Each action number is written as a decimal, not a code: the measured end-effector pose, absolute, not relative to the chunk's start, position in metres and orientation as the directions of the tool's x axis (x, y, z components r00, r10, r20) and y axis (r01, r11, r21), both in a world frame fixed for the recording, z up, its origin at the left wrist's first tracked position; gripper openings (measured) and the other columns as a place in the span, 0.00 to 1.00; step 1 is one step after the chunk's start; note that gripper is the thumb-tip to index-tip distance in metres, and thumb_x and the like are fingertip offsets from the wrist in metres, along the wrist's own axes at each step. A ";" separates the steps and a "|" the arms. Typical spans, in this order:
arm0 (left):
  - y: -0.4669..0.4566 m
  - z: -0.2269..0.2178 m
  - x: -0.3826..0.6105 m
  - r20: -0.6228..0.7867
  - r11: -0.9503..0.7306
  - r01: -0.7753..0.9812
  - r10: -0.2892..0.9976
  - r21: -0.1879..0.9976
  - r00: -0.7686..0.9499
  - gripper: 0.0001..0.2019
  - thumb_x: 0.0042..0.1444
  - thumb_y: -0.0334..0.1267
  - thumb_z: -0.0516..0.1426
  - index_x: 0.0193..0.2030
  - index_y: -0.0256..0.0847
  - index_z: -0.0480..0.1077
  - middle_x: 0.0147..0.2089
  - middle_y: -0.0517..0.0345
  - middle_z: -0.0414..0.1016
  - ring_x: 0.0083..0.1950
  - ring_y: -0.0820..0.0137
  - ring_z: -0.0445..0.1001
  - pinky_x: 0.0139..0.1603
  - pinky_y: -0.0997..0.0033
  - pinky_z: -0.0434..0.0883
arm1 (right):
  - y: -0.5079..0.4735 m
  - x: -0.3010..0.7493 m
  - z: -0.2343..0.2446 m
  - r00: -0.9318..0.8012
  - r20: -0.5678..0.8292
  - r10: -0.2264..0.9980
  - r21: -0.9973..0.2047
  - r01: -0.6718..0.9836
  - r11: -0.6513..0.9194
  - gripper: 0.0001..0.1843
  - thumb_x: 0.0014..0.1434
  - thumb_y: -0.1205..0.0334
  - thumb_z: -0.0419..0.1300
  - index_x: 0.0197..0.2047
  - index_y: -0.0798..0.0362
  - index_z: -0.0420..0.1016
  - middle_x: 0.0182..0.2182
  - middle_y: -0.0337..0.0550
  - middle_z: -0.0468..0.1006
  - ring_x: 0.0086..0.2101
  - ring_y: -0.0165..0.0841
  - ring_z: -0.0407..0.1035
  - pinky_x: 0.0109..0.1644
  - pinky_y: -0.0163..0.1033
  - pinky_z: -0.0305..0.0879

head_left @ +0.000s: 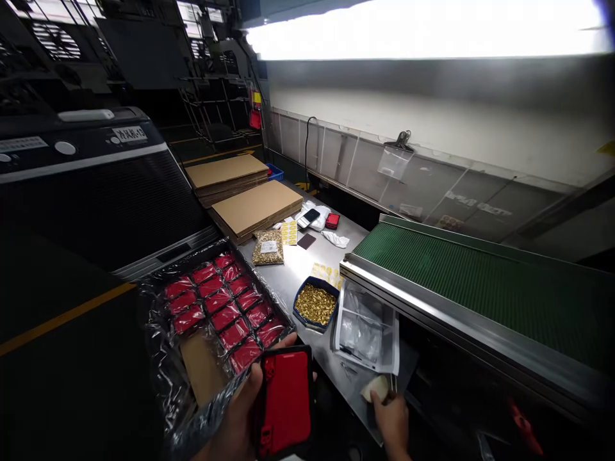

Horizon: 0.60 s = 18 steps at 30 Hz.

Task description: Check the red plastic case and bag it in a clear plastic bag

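The near left of the scene is dark, and both wrists are cut off by the bottom edge. What sits under the crinkled plastic film [163, 358] lining the box [192, 378] is partly hard to make out; a bare cardboard patch shows at its near end. The labels on the machine [86, 186] at far left are too small to read.

The worktop [307, 269] is bare grey metal, running away toward a wall with grey panels under a very bright strip light [423, 29]. A green conveyor belt [480, 288] with a metal edge lies along the right. Far along the worktop are two stacks of flat cardboard sheets [254, 205], a bag of small brass parts [268, 248], yellow sticker sheets [289, 232], a phone [308, 218] and a small red thing beside it. Nearer, a blue tray [298, 301] holds loose brass parts, and clear plastic bags [368, 326] lie just right of it. The box holds rows of red cases [225, 298] wrapped in film.

The left hand [240, 416] is raised near the bottom edge, fingers curled round the left side of a red and black case [286, 400], thumb at its top, gripping it upright in front of the box. The right hand [391, 419] rests at the near edge of the worktop, fingers closed on a small pale piece [375, 387] just below the plastic bags.
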<state>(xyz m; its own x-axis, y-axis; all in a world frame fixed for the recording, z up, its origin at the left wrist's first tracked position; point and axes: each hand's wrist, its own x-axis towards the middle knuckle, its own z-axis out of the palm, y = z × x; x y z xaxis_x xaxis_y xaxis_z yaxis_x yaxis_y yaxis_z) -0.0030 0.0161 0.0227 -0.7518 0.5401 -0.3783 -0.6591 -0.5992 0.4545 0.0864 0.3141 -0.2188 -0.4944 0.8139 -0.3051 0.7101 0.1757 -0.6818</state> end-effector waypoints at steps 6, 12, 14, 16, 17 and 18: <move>0.008 0.022 -0.004 -0.182 -0.172 -0.283 0.443 0.944 -0.878 0.52 0.42 0.68 0.65 0.70 0.50 0.52 0.64 0.47 0.63 0.66 0.49 0.60 0.62 0.64 0.66 | 0.267 0.058 -0.136 -0.628 -0.456 0.631 -0.801 0.599 0.018 0.28 0.47 0.30 0.54 0.30 0.47 0.70 0.29 0.49 0.74 0.31 0.46 0.70 0.34 0.50 0.66; 0.001 0.013 -0.014 0.007 0.129 0.094 0.555 0.987 -0.832 0.55 0.40 0.61 0.70 0.71 0.57 0.45 0.65 0.50 0.60 0.65 0.49 0.62 0.66 0.55 0.63 | 0.208 0.037 0.024 -0.985 -0.170 0.009 -0.969 0.166 -0.185 0.35 0.52 0.42 0.68 0.58 0.46 0.65 0.52 0.46 0.73 0.53 0.42 0.67 0.57 0.45 0.63; 0.001 0.011 -0.012 0.063 0.137 0.173 0.578 0.975 -0.814 0.58 0.37 0.56 0.73 0.71 0.57 0.44 0.66 0.48 0.60 0.63 0.47 0.65 0.64 0.53 0.66 | 0.203 0.037 0.047 -0.990 -0.134 -0.051 -0.970 0.142 -0.198 0.38 0.46 0.45 0.73 0.57 0.47 0.66 0.52 0.46 0.74 0.52 0.42 0.68 0.58 0.45 0.62; 0.005 0.012 -0.006 0.078 0.056 0.129 0.545 0.990 -0.835 0.60 0.32 0.46 0.76 0.71 0.55 0.49 0.65 0.47 0.62 0.62 0.45 0.66 0.64 0.52 0.66 | 0.200 0.039 0.052 -0.986 -0.157 -0.058 -0.956 0.166 -0.240 0.35 0.45 0.48 0.75 0.53 0.49 0.69 0.49 0.46 0.76 0.49 0.41 0.69 0.56 0.44 0.63; 0.009 0.015 -0.001 0.033 -0.037 0.017 0.487 0.999 -0.873 0.60 0.29 0.38 0.77 0.70 0.53 0.54 0.65 0.47 0.62 0.62 0.44 0.65 0.65 0.52 0.65 | 0.200 0.040 0.050 -0.983 -0.177 -0.048 -0.944 0.184 -0.274 0.31 0.48 0.48 0.73 0.51 0.50 0.70 0.47 0.46 0.76 0.48 0.40 0.70 0.54 0.43 0.64; 0.013 0.018 0.003 -0.061 -0.168 -0.143 0.416 0.975 -0.907 0.59 0.25 0.30 0.77 0.67 0.51 0.59 0.65 0.47 0.63 0.63 0.42 0.63 0.66 0.52 0.63 | 0.199 0.040 0.047 -0.978 -0.204 -0.032 -0.931 0.204 -0.303 0.25 0.52 0.47 0.70 0.49 0.51 0.72 0.44 0.45 0.77 0.45 0.38 0.70 0.52 0.41 0.65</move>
<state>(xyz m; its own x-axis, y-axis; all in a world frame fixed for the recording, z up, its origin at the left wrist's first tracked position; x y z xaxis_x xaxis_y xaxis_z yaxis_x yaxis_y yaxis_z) 0.0035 0.0130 0.0181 -0.9074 0.4157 -0.0613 -0.1427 -0.1676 0.9755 0.0403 0.1993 0.0473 -0.9784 -0.0319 -0.2044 0.2044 -0.3027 -0.9309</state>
